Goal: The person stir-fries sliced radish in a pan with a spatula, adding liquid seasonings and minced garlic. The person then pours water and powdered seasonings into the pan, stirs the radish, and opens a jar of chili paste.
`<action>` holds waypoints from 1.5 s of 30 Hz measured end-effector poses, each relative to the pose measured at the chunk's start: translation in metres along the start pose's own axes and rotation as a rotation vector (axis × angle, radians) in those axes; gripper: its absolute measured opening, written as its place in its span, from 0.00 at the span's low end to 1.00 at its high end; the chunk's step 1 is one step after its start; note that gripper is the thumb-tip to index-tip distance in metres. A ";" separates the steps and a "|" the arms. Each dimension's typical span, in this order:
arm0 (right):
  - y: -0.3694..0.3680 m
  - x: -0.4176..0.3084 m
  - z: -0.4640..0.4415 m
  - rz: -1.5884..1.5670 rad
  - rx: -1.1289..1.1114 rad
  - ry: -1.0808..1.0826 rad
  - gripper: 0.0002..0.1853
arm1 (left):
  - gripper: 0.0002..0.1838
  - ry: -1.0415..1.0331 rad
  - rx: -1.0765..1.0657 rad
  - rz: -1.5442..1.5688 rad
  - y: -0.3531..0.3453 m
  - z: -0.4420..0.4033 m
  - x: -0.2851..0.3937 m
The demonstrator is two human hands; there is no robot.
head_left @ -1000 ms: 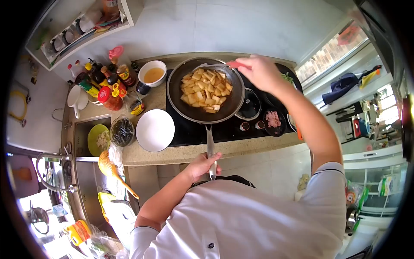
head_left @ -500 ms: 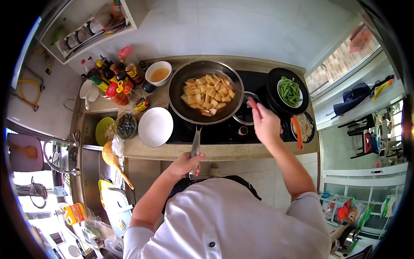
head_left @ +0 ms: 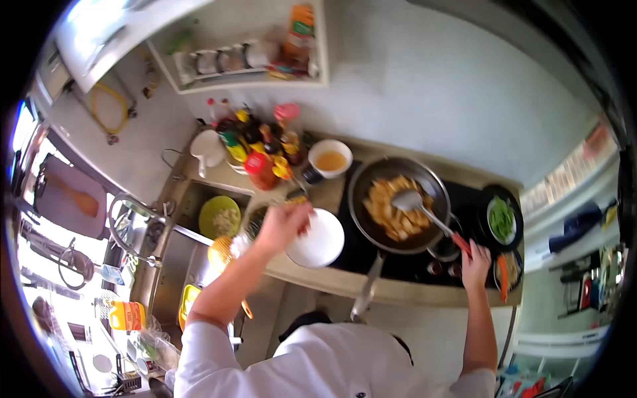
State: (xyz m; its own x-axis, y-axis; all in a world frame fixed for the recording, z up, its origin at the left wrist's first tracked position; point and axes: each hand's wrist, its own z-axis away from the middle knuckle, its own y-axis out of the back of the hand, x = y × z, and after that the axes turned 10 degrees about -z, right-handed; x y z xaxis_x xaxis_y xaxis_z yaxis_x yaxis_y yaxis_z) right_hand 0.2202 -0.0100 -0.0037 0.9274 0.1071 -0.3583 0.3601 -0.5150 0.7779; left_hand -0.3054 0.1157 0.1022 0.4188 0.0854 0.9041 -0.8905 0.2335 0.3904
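My right hand (head_left: 475,266) is closed around the red handle of a spatula (head_left: 434,219). The spatula's metal blade rests among browned, flat-cut pieces of food (head_left: 391,215) in the deep frying pan (head_left: 357,222). The pan's metal handle (head_left: 369,285) points toward me, with no hand on it. My left hand (head_left: 285,229) is over the counter at the left edge of a white bowl (head_left: 322,242). Its fingers look curled but blurred, and I cannot make out whether they hold anything. A small yellow-labelled jar (head_left: 296,197) sits just beyond them, partly hidden.
Sauce bottles (head_left: 249,136) and a red-lidded jar (head_left: 261,171) crowd the back left. A bowl of yellowish liquid (head_left: 330,159) stands beside the pan. Green vegetables (head_left: 502,220) lie on a plate at right. The sink holds a green bowl (head_left: 208,219).
My left hand has let go of the pan handle and moved left past the white bowl. My right hand now grips the spatula, its blade in the pan. The view has shifted left.
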 end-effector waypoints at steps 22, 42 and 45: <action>0.032 -0.207 0.006 0.011 0.115 -0.169 0.22 | 0.27 0.116 0.226 0.579 0.281 -0.302 0.152; 0.005 -0.314 -0.122 -1.163 -0.134 -0.029 0.24 | 0.11 0.177 -0.189 0.204 0.059 0.084 0.050; 0.010 -0.303 -0.101 -1.149 -0.269 -0.126 0.19 | 0.07 0.006 -0.212 0.280 0.008 0.119 0.010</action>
State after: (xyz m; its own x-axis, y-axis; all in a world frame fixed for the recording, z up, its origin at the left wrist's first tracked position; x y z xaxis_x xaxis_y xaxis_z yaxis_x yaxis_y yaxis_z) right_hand -0.0469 0.0381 0.1643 0.0358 0.2977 -0.9540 0.9987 0.0249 0.0452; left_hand -0.3297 0.0032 0.1353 0.1646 0.1804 0.9697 -0.9146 0.3960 0.0816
